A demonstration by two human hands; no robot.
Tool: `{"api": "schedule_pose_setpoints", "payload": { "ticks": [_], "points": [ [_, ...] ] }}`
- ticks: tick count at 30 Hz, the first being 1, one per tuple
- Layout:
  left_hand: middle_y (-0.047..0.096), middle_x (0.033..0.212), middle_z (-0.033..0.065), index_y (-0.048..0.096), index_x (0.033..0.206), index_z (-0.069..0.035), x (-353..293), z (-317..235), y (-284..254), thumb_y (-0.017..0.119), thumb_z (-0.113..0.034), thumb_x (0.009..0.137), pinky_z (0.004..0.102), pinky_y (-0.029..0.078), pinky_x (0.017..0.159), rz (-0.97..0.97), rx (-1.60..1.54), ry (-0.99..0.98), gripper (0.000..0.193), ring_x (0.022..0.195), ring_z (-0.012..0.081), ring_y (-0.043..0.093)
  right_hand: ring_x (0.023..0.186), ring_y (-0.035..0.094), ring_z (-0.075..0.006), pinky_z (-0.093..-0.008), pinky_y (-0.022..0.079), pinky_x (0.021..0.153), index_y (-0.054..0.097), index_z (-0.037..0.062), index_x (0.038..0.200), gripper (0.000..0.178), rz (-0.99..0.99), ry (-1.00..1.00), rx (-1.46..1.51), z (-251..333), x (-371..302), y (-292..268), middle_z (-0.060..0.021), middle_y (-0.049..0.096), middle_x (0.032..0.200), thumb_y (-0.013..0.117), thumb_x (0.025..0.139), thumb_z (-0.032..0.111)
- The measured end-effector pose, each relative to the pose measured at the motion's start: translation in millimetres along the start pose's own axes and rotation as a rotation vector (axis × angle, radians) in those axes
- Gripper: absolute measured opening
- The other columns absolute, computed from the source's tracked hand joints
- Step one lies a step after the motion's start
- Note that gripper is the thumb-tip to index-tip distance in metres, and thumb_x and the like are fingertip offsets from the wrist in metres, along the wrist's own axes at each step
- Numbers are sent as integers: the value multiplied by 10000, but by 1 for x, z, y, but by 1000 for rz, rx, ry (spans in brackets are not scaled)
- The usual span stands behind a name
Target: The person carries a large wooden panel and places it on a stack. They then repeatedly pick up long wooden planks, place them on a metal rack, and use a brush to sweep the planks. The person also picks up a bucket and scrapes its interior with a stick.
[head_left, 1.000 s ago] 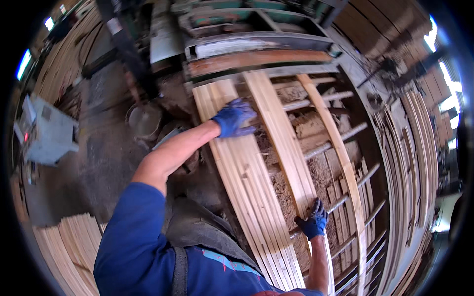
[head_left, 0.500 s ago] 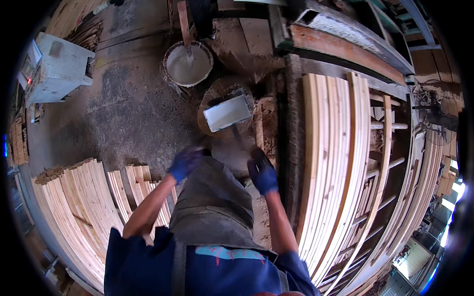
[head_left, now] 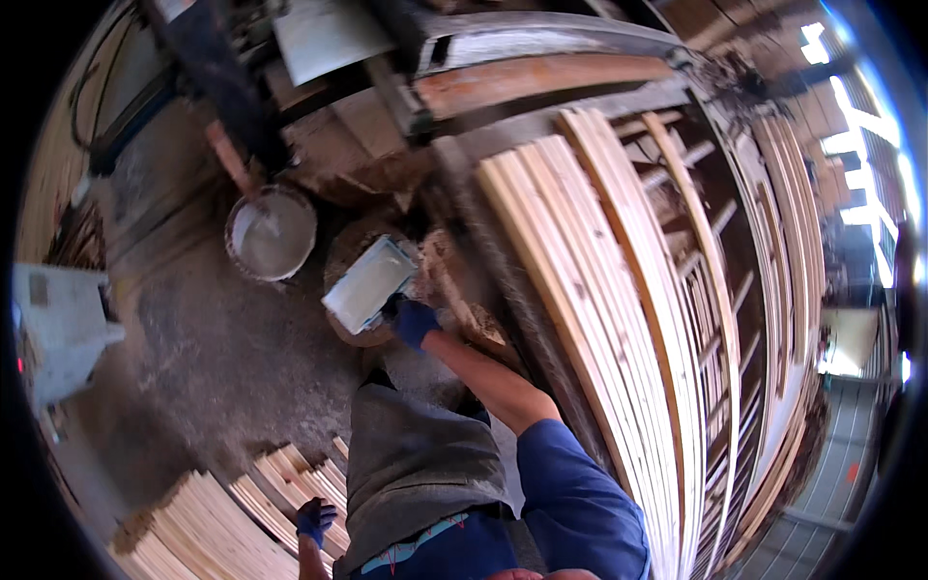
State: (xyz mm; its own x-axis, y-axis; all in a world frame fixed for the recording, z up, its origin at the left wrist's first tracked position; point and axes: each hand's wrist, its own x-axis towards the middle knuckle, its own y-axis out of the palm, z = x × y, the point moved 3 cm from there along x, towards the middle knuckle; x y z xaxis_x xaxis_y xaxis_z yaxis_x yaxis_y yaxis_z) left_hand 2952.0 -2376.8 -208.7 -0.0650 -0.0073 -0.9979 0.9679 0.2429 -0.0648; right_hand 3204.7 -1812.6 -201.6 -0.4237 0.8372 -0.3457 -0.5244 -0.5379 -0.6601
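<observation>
My right hand point(head_left: 416, 322), in a blue and dark glove, reaches to the near right corner of a shallow rectangular tray point(head_left: 340, 302) holding a white, paste-like liquid. Its fingers are closed at the tray's edge, and what they grip is hidden. The tray sits tilted on a round, crusted support point(head_left: 340, 253). My left hand point(head_left: 315, 520), in a matching glove, is low on the left over a row of light wooden strips point(head_left: 275, 474). Its fingers look apart with nothing in them.
A round bucket point(head_left: 307, 232) of whitish liquid with a wooden stick point(head_left: 229, 159) stands left of the tray. Long planks point(head_left: 580, 280) lie on a rack to the right. Stacked boards point(head_left: 193, 532) stand at lower left, a grey box-shaped machine point(head_left: 63, 329) at far left.
My right hand has moved forward to the tray's corner, where a dark handle stuck out before. My left hand has dropped back to the wooden strips. The view has turned to the right.
</observation>
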Motion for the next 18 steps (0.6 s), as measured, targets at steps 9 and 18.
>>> {"api": "schedule_pose_setpoints", "payload": {
  "ticks": [9, 18],
  "points": [
    [635, 808, 87, 614, 1038, -49, 4, -219, 111, 525, -280, 911, 364, 503, 622, -3, -16, 693, 279, 669, 211, 572, 711, 634, -397, -472, 501, 674, 591, 72, 988, 303, -197, -146, 35, 147, -193, -292, -207, 654, 792, 606, 832, 331],
    [657, 1005, 75, 591, 1111, -2, -165, -379, 362, 617, -227, 899, 298, 529, 804, 408, 110, 1204, 310, 937, 152, 629, 680, 563, -114, -278, 484, 624, 628, -10, 989, 185, -510, 191, 298, -62, -456, -462, -30, 646, 809, 614, 871, 132]
  ]
}}
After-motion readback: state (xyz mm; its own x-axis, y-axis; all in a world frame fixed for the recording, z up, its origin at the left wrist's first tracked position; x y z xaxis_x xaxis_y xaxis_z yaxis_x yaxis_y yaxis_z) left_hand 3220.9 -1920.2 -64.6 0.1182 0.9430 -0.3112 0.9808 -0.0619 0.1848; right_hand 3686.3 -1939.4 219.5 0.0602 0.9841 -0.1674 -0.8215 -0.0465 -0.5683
